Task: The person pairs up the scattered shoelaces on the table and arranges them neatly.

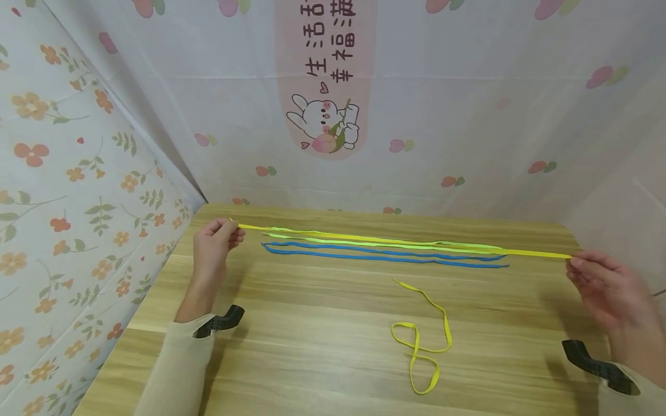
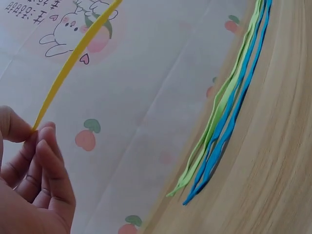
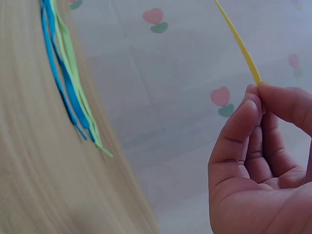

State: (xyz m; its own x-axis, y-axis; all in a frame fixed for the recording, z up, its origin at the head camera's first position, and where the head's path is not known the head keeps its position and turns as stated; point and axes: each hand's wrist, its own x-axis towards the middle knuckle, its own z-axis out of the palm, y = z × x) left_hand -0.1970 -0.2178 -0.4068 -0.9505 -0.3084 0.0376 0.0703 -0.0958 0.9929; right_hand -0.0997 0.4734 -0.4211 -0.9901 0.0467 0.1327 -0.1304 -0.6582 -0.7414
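Observation:
A yellow shoelace [image 1: 538, 253] is stretched straight between my two hands, raised off the table in both wrist views. My left hand [image 1: 215, 240] pinches one end between thumb and fingertips; my right hand [image 1: 606, 286] pinches the other end the same way. Beneath the taut lace in the head view lie light green shoelaces [image 2: 213, 117], laid lengthwise across the table. Just in front of them, blue shoelaces [image 1: 354, 257] run alongside, doubled back at the left. A second yellow shoelace [image 1: 448, 332] lies in loose loops nearer the front, right of the middle.
The wooden table [image 1: 291, 346] ends at the back against a printed cloth [image 1: 229, 104] with a rabbit picture. Flower-patterned cloth [image 1: 78, 202] hangs along the left side. A black wrist mount [image 1: 221, 322] sticks out from the left sleeve, another [image 1: 598, 367] from the right.

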